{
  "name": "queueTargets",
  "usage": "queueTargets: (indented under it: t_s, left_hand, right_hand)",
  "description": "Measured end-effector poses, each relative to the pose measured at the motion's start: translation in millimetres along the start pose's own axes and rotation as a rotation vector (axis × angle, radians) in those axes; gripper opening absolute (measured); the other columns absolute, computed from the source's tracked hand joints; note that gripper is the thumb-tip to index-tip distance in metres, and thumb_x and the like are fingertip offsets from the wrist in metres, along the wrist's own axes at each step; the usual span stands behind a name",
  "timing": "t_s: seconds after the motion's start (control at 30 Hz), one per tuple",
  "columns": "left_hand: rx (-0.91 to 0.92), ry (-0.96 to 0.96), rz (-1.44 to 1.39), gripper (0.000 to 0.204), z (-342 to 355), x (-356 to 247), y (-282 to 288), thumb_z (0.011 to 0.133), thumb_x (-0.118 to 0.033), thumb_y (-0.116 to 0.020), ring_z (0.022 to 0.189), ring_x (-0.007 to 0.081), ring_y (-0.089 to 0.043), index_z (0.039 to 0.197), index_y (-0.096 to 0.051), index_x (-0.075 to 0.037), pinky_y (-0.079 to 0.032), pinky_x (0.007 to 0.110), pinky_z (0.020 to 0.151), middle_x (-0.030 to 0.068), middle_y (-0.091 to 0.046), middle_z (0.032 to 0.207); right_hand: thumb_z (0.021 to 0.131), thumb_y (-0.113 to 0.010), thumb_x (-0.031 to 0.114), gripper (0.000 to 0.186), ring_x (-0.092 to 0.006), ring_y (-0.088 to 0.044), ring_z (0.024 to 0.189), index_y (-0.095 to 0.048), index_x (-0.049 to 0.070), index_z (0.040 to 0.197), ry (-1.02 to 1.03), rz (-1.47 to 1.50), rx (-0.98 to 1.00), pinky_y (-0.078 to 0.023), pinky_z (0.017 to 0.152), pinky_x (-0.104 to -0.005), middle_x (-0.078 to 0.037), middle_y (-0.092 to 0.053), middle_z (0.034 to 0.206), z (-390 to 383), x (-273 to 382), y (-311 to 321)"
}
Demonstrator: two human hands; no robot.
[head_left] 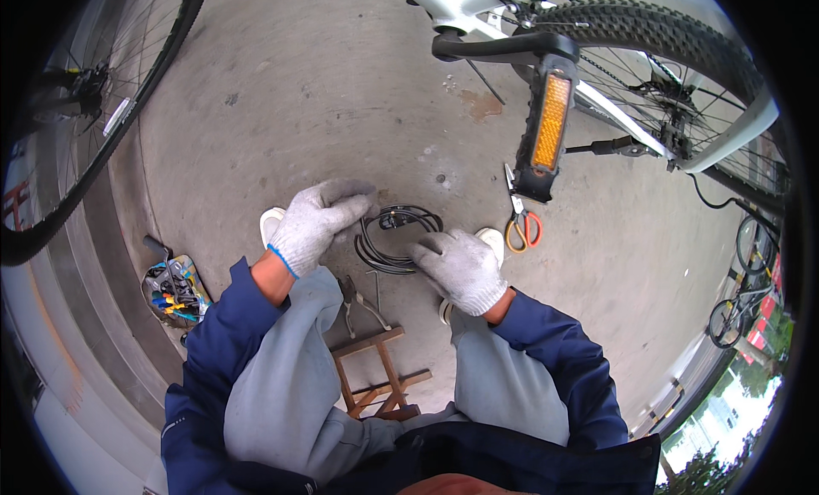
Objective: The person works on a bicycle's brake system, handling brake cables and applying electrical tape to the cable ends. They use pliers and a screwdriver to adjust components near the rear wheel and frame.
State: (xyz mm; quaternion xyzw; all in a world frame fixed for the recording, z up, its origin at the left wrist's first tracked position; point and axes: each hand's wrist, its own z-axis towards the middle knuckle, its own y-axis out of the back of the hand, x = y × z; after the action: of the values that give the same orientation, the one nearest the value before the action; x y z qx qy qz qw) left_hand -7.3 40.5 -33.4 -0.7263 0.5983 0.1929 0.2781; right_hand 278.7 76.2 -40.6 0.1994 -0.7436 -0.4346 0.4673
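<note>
From where I stand, the black cable coil [378, 257] sits between the two gloved hands, in front of the person's knees. The left hand [317, 220] has its thumb and fingers close together at the coil's left edge; the right hand [459, 266] curls its fingertips at the lower right. I cannot tell whether either is clamped on a strand. To handle this well, I'd steady the loops with one hand, ease one strand at a time, avoid kinks, and stay clear of the scissors [534, 229].
</note>
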Motion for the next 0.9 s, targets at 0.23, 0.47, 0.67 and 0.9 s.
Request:
queueTargets:
  t_s: [0.23,0.47,0.67,0.9]
  left_hand:
    - [0.080,-0.120,-0.085,0.047,-32,-29,-22,0.101,-0.014,-0.074,0.088,0.0121,-0.070,0.143,-0.063,0.003,-0.058,0.026,0.071,0.0128,-0.077,0.117]
    - [-0.020,-0.319,-0.130,0.043,-23,-32,-26,0.109,-0.016,-0.067,0.101,0.0208,-0.074,0.146,-0.058,0.004,-0.062,0.031,0.082,0.0163,-0.075,0.121]
    - [-0.037,-0.383,-0.277,0.043,-27,-34,-26,0.109,-0.012,-0.065,0.098,0.0198,-0.076,0.146,-0.057,0.008,-0.065,0.030,0.086,0.0194,-0.076,0.125]
    - [0.143,-0.182,-0.496,0.057,-34,-22,-44,0.108,-0.017,-0.070,0.116,0.0210,-0.073,0.156,-0.047,0.003,-0.064,0.026,0.083,0.0152,-0.067,0.135]
  right_hand:
    - [0.086,-0.079,0.020,0.046,-0.0296,-0.072,0.100,-0.074,0.017,0.131,-0.155,0.098,-0.224,-0.061,0.084,-0.0435,-0.006,-0.075,0.115,-18,-18,21]
    - [0.087,-0.078,0.016,0.044,-0.0353,-0.071,0.103,-0.073,0.015,0.131,-0.242,0.122,-0.256,-0.060,0.084,-0.0459,-0.013,-0.071,0.112,-2,-34,25]
    - [0.086,-0.080,0.020,0.044,-0.0345,-0.071,0.103,-0.073,0.014,0.129,-0.204,0.091,-0.269,-0.060,0.086,-0.0459,-0.013,-0.070,0.113,3,-32,37]
    - [0.084,-0.082,0.026,0.052,-0.0305,-0.073,0.098,-0.070,0.012,0.132,-0.224,-0.024,-0.118,-0.061,0.077,-0.0435,-0.010,-0.073,0.113,-11,-7,20]
